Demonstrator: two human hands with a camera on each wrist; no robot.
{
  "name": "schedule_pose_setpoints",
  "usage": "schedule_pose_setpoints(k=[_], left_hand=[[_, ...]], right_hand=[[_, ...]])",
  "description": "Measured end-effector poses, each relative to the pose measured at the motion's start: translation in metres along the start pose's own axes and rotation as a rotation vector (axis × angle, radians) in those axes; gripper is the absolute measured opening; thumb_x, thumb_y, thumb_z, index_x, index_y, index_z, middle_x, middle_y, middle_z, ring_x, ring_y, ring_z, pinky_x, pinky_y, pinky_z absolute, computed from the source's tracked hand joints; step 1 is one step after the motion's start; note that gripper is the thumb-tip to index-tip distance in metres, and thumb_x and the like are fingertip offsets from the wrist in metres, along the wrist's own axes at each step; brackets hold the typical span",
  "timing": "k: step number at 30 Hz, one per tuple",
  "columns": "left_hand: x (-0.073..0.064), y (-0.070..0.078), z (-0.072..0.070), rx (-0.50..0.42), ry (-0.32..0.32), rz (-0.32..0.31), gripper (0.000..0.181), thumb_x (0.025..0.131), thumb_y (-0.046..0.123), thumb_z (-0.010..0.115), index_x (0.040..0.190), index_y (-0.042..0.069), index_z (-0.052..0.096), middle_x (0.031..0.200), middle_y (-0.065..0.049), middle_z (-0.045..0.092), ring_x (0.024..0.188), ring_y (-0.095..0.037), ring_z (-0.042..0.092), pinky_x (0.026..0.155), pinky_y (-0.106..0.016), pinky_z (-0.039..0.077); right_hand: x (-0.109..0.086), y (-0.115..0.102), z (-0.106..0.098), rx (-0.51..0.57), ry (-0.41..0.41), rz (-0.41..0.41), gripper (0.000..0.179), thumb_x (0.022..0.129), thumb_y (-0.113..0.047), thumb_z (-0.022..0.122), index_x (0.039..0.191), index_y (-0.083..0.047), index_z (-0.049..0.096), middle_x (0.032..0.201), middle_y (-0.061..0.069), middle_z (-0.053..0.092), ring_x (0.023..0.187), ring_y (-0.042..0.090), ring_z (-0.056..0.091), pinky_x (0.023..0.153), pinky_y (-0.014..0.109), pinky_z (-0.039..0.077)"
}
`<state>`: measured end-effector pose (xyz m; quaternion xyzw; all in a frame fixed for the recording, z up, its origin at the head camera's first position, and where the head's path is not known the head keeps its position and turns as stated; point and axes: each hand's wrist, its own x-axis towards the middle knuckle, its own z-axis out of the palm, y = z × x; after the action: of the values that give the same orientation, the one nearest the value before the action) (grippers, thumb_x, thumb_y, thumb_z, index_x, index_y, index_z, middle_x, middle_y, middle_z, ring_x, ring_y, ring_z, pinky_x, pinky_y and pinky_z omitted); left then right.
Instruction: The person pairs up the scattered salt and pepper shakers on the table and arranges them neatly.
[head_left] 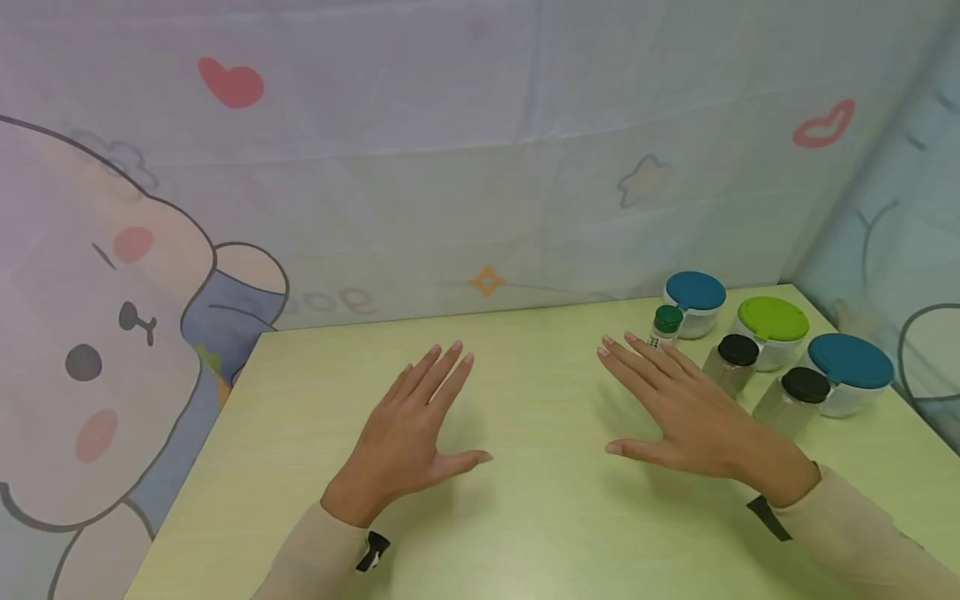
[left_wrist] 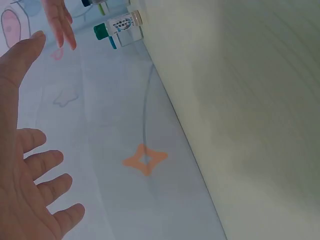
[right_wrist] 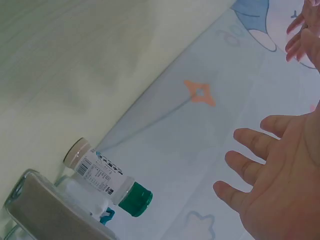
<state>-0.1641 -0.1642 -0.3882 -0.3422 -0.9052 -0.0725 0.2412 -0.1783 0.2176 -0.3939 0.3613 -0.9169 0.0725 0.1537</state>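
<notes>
My left hand (head_left: pixel 401 437) is held above the table at the centre-left, fingers straight and thumb spread, with nothing in it. On the right side my right hand (head_left: pixel 693 421) hovers the same way, palm down and holding nothing. Just beyond its fingertips stands a small labelled bottle with a green cap (head_left: pixel 667 318), its lower part overlapped by the fingers in the head view. The right wrist view shows the white label of this bottle (right_wrist: pixel 102 172) and brownish contents at its base. Beside the right hand are two clear jars with black lids (head_left: pixel 737 351) (head_left: pixel 805 385).
Behind the black-lidded jars stand white containers with blue lids (head_left: pixel 695 291) (head_left: pixel 851 362) and one with a green lid (head_left: pixel 772 319). The pale table (head_left: pixel 525 533) meets a printed cloth backdrop (head_left: pixel 450 208) at its rear edge. Another cloth hangs at the right.
</notes>
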Motion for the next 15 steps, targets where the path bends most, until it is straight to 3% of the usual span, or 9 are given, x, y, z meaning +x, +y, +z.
schedule_pose_setpoints(k=[7,15], left_hand=[[0.0015,-0.0024,0.0038,-0.083,0.053,0.031,0.106,0.083,0.065,0.074,0.160,0.008,0.029,0.163,-0.009,0.034,0.150,-0.029,0.034,0.120,-0.045,0.034],[0.0012,-0.0032,0.0072,-0.194,0.101,0.029,0.099,0.081,0.048,0.084,0.157,0.006,0.037,0.159,-0.011,0.041,0.147,-0.026,0.040,0.111,-0.040,0.046]], right_hand=[[0.0014,0.0003,-0.0034,0.069,0.041,-0.008,0.098,0.086,-0.054,0.076,0.162,-0.015,0.026,0.165,0.006,0.032,0.150,0.031,0.032,0.116,0.057,0.033],[0.0029,0.0047,-0.0093,0.284,0.057,0.051,0.086,0.088,-0.040,0.080,0.159,-0.021,0.036,0.159,-0.001,0.042,0.143,0.028,0.043,0.109,0.053,0.043]])
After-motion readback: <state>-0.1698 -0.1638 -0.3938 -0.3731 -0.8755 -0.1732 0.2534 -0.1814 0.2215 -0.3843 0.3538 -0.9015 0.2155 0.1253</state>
